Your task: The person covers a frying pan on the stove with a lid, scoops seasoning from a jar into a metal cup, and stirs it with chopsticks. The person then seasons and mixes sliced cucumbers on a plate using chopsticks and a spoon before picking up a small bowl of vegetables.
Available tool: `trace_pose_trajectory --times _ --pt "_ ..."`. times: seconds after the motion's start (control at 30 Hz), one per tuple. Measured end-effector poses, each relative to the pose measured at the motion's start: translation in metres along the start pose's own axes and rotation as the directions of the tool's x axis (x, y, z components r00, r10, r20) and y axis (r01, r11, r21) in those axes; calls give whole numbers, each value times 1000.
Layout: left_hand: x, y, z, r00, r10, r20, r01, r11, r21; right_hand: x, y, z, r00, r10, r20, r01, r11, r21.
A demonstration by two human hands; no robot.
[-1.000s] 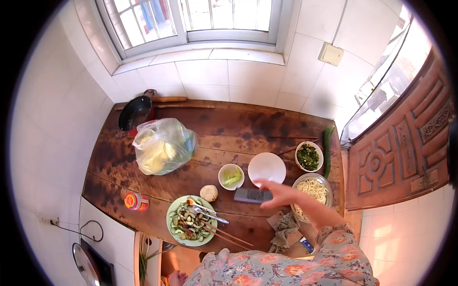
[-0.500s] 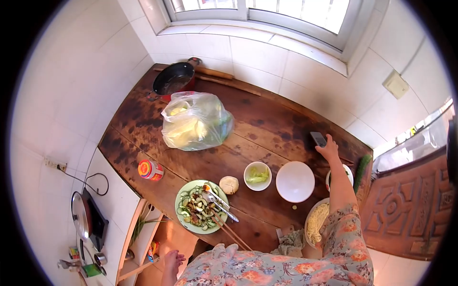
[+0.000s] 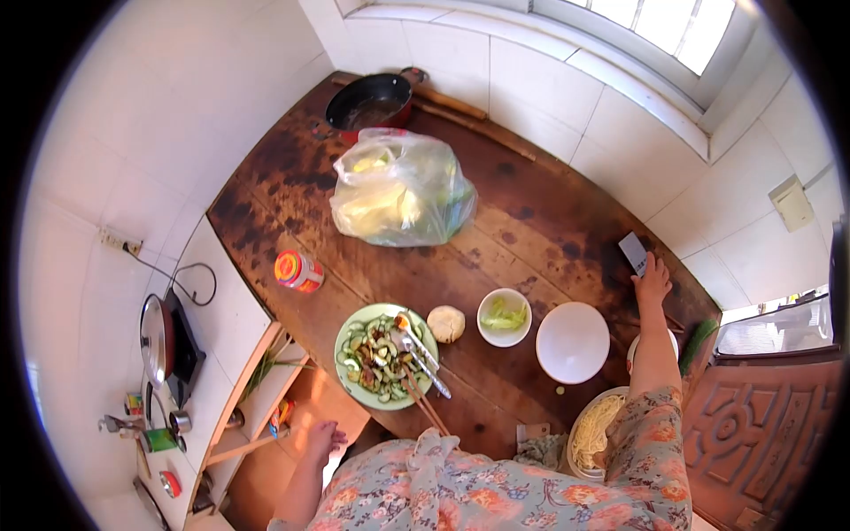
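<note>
My right hand (image 3: 653,281) reaches to the back right of the wooden table, its fingers on the lower end of a flat grey phone-like object (image 3: 633,254). My left hand (image 3: 327,438) hangs beside the table's front edge, fingers partly curled, with nothing visible in it. Nearest to my right arm are a white plate (image 3: 573,342), a partly covered bowl (image 3: 632,354) and a bowl of noodles (image 3: 595,431). A small bowl of pale green pieces (image 3: 504,317) and a round pale bun (image 3: 446,324) lie left of the plate. Sliced cucumber (image 3: 372,363) fills a green plate with a spoon and chopsticks.
A filled plastic bag (image 3: 403,190) and a black pot (image 3: 370,102) stand at the back left. A red-lidded jar (image 3: 298,271) is near the left edge. A cucumber (image 3: 699,345) lies far right, a cloth (image 3: 542,453) at the front. Shelves (image 3: 257,398) are below left.
The view has swung right. My right hand has moved from beside the white plate, carrying the grey object to the back right of the table. My left hand shows more of its forearm.
</note>
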State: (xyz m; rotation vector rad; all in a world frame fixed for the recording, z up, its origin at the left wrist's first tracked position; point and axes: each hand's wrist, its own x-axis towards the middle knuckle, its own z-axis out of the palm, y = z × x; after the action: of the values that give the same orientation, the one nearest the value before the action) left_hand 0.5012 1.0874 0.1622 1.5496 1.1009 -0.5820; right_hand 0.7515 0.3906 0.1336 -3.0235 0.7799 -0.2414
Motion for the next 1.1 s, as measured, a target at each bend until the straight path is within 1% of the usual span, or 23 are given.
trace_pose_trajectory --times 0.03,0.07,0.1,0.13,0.17,0.23,0.3,0.33,0.37,0.43,0.5,0.53,0.6,0.63,0.7,0.73,0.77,0.8,0.83,0.9,0.97,1.03,1.1 --pt "3 3 1 1000 10 9 -9 1000 -15 -4 -5 -10 999 6 -35 -7 999 -35" --pt "4 9 4 1000 6 -11 -6 1000 -9 -10 -8 -18 987 -85 -137 88 996 17" --pt "5 16 7 1000 20 -14 -20 1000 -6 -17 -13 -25 987 -90 -129 92 996 5" --pt "13 22 10 994 105 -27 -105 994 0 -27 -21 -37 992 -115 -54 127 930 345" --pt "15 28 10 995 94 -16 -94 996 0 -40 -29 -45 987 -159 13 112 751 651" --pt "19 45 17 976 220 -3 -220 975 -11 -84 -67 -88 927 -372 41 202 590 781" --pt "23 63 24 966 259 9 -258 966 -31 -114 -92 -110 894 -441 81 180 519 836" --pt "25 64 23 956 290 36 -288 956 -47 -154 -103 -120 813 -505 290 -11 484 875" --pt "31 62 21 956 287 58 -284 958 -49 -190 -113 -125 680 -573 458 -207 450 869" --pt "46 67 22 942 329 68 -328 944 -22 -236 -123 -126 561 -674 481 -132 501 855" --pt "49 74 27 937 341 78 -339 940 -40 -262 -127 -117 535 -676 506 -244 449 859" --pt "54 75 27 932 346 108 -342 938 -60 -286 -129 -114 550 -655 517 -243 467 850" --pt "57 78 29 928 352 123 -344 936 -78 -318 -134 -98 444 -560 700 -589 407 698" --pt "61 80 25 930 342 135 -337 940 -55 -335 -144 -102 459 -536 709 -592 410 694" --pt "67 84 26 933 333 135 -331 943 -34 -351 -161 -99 469 -414 780 -696 371 615" --pt "72 84 25 909 378 177 -383 924 -5 -367 -176 -96 456 -421 784 -750 294 593" --pt "77 85 23 880 428 206 -440 898 17 -373 -185 -94 461 -408 788 -751 294 592" --pt "74 90 27 880 428 205 -440 898 17 -371 -188 -90 400 -464 790 -745 336 576" --pt "74 95 26 861 434 267 -450 893 0 -377 -197 -92 348 -502 792 -737 375 562" --pt "69 103 31 838 441 321 -460 888 -18 -382 -203 -89 375 -508 775 -740 339 580" --pt "69 110 30 825 411 388 -451 893 13 -388 -207 -91 359 -517 777 -695 407 592" --pt "75 109 29 831 403 384 -453 890 46 -381 -211 -117 385 -490 782 -694 405 595" --pt "82 108 29 806 396 441 -431 902 -23 -376 -219 -146 412 -458 787 -691 406 598"
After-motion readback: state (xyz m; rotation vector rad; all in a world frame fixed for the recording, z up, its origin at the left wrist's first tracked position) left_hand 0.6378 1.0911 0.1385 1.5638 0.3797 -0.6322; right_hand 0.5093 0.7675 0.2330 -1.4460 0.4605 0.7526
